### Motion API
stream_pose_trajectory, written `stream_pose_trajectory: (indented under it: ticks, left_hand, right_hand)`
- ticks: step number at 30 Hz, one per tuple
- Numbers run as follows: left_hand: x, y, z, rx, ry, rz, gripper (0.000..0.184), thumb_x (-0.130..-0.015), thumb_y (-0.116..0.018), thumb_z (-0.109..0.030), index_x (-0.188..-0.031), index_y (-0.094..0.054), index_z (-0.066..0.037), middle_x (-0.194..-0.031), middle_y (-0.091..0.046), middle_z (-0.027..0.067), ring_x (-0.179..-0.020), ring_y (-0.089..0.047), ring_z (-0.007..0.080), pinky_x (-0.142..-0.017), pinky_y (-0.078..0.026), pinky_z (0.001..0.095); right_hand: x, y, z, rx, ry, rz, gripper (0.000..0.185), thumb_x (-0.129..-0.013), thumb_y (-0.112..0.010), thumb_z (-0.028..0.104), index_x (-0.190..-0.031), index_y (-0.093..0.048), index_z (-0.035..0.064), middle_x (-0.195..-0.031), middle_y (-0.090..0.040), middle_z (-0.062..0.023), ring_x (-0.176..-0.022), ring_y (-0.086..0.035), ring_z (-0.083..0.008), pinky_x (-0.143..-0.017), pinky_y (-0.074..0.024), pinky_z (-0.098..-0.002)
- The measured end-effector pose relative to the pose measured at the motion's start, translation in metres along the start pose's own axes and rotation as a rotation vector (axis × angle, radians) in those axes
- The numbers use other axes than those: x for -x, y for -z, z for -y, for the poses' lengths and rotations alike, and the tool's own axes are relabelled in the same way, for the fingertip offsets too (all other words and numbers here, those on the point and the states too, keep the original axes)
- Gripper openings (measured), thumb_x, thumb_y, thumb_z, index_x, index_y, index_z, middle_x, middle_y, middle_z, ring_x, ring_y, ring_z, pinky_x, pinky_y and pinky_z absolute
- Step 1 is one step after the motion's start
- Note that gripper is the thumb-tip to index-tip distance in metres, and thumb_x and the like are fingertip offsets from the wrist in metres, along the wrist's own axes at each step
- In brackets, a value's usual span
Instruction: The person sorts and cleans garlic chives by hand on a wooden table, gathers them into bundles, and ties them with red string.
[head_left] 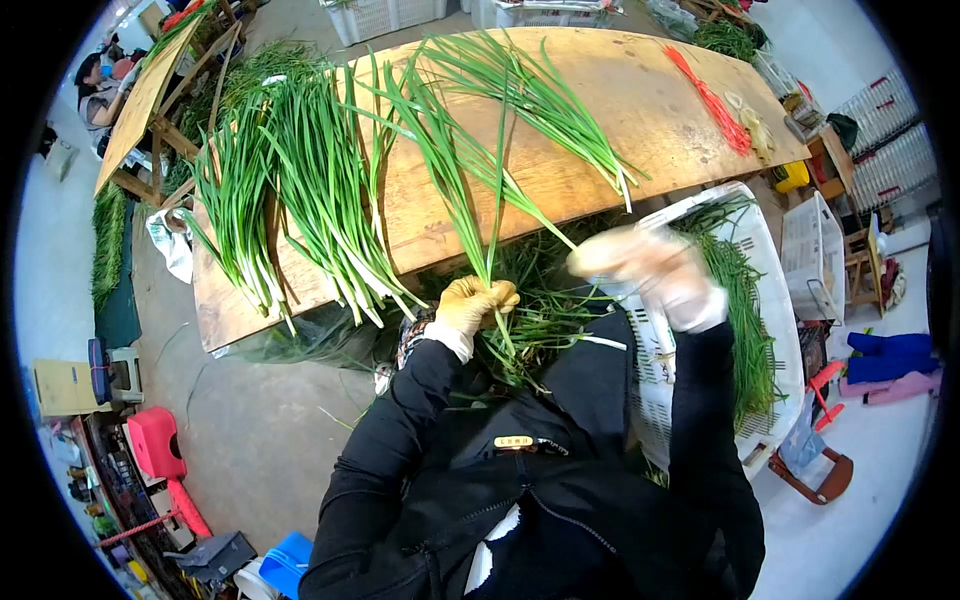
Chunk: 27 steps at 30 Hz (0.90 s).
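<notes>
My left hand (474, 305), in a yellowish glove, is closed around the lower stems of a few garlic chives (450, 185). Their green leaves stretch up over the wooden table (660, 130). To the right, my gloved right hand (655, 272) is smeared by motion above the crate's near corner. A chive stalk (530, 205) reaches its fingertips, but the blur hides whether they grip it. Two thick bundles of chives (325, 190) lie at the table's left, white ends toward me. Another small bunch (560, 110) rests farther back.
A white crate (785, 320) with loose greens (735, 290) stands at my right. More loose greens (540, 270) cover my lap below the table edge. Red ties (715, 105) lie at the table's right end. At the far left, another person (100, 100) sits by a second table.
</notes>
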<state>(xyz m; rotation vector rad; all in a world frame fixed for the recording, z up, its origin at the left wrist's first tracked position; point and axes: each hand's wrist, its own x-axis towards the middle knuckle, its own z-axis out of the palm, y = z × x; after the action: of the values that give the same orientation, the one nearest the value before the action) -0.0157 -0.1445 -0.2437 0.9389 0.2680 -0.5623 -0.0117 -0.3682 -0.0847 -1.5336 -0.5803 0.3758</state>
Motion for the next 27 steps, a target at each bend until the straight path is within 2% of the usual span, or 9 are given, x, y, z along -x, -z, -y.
stream_pose_trajectory:
  ticks: [3,5,7,9,14,17,19,22,27]
  left_hand:
    - [0.0,-0.004,-0.007,-0.04,0.034,-0.046,0.017,-0.079,-0.061,-0.013,-0.087,-0.058,0.002,-0.076,-0.061,0.009,-0.064,-0.058,0.013,-0.06,-0.048,0.0226]
    - [-0.004,-0.005,-0.004,0.014,0.073,-0.05,0.021,-0.081,-0.059,-0.017,-0.09,-0.058,0.002,-0.077,-0.063,0.01,-0.062,-0.058,0.0126,-0.059,-0.049,0.0222]
    - [-0.001,-0.012,-0.009,0.027,0.079,-0.034,0.025,-0.082,-0.057,-0.019,-0.098,-0.055,0.0,-0.086,-0.061,0.0096,-0.07,-0.057,0.0126,-0.063,-0.047,0.0234]
    - [0.001,-0.022,-0.016,0.067,0.073,0.0,0.035,-0.084,-0.054,-0.024,-0.113,-0.049,-0.004,-0.104,-0.059,0.0088,-0.086,-0.057,0.0126,-0.072,-0.044,0.0259]
    - [-0.014,-0.021,-0.012,0.194,0.04,0.19,0.05,-0.081,-0.055,-0.033,-0.121,-0.04,-0.008,-0.122,-0.048,0.0086,-0.111,-0.044,0.0205,-0.092,-0.031,0.0419]
    - [-0.019,-0.022,-0.012,0.347,0.052,0.153,0.047,-0.082,-0.056,-0.026,-0.117,-0.041,0.001,-0.086,-0.055,0.0049,-0.081,-0.053,0.0171,-0.072,-0.045,0.0285]
    - [-0.015,-0.031,-0.019,0.394,0.089,0.144,0.04,-0.084,-0.055,-0.025,-0.111,-0.046,0.003,-0.056,-0.038,-0.0037,-0.05,-0.038,0.0087,-0.046,-0.039,0.0235]
    - [-0.011,-0.03,-0.03,0.463,0.084,0.211,0.034,-0.084,-0.054,-0.033,-0.092,-0.057,0.0,-0.042,-0.026,-0.0099,-0.036,-0.023,0.002,-0.036,-0.024,0.0172]
    - [0.0,-0.03,-0.047,0.423,-0.152,0.08,0.031,-0.085,-0.052,-0.033,-0.092,-0.058,-0.002,-0.047,-0.034,-0.0082,-0.04,-0.03,0.0025,-0.036,-0.026,0.0161]
  right_hand:
    - [0.021,-0.002,-0.032,0.922,-0.177,0.242,0.04,-0.076,-0.062,0.014,-0.113,-0.051,0.0033,-0.112,-0.053,-0.0103,-0.096,-0.054,-0.0193,-0.084,-0.0423,-0.0301]
    - [0.019,0.003,-0.029,0.501,-0.433,-0.253,0.042,-0.075,-0.063,0.014,-0.114,-0.05,0.0044,-0.107,-0.056,-0.0082,-0.098,-0.052,-0.0153,-0.084,-0.0412,-0.0293]
    - [0.012,0.019,-0.059,1.157,-0.156,-0.472,0.035,-0.081,-0.052,0.034,-0.101,-0.055,0.0052,-0.095,-0.056,-0.0145,-0.087,-0.055,-0.0278,-0.078,-0.0436,-0.0357]
    - [0.001,0.016,-0.085,1.028,-0.354,-0.461,0.036,-0.081,-0.05,0.037,-0.097,-0.057,0.0049,-0.09,-0.057,-0.0143,-0.088,-0.054,-0.0278,-0.078,-0.0432,-0.0355]
    - [-0.006,-0.009,-0.076,0.525,-0.279,0.476,0.038,-0.081,-0.05,0.042,-0.1,-0.059,0.0103,-0.094,-0.061,-0.0077,-0.087,-0.057,-0.0233,-0.078,-0.0441,-0.033]
    - [-0.02,0.035,-0.076,0.897,-0.402,-0.409,0.04,-0.079,-0.052,0.044,-0.099,-0.057,0.0096,-0.094,-0.057,-0.0109,-0.086,-0.056,-0.0254,-0.076,-0.0447,-0.0359]
    - [-0.04,0.074,-0.088,1.221,-0.359,-0.704,0.04,-0.077,-0.054,0.042,-0.1,-0.055,0.0089,-0.094,-0.054,-0.013,-0.085,-0.056,-0.028,-0.075,-0.0448,-0.0382]
    - [-0.061,0.108,-0.104,1.331,-0.662,-0.503,0.042,-0.077,-0.054,0.04,-0.105,-0.053,0.0091,-0.103,-0.054,-0.0157,-0.093,-0.053,-0.0303,-0.08,-0.0412,-0.039]
    - [-0.07,0.117,-0.054,1.314,-0.302,-0.962,0.034,-0.084,-0.044,0.038,-0.099,-0.053,0.0087,-0.084,-0.058,-0.0145,-0.075,-0.057,-0.0298,-0.065,-0.0447,-0.0401]
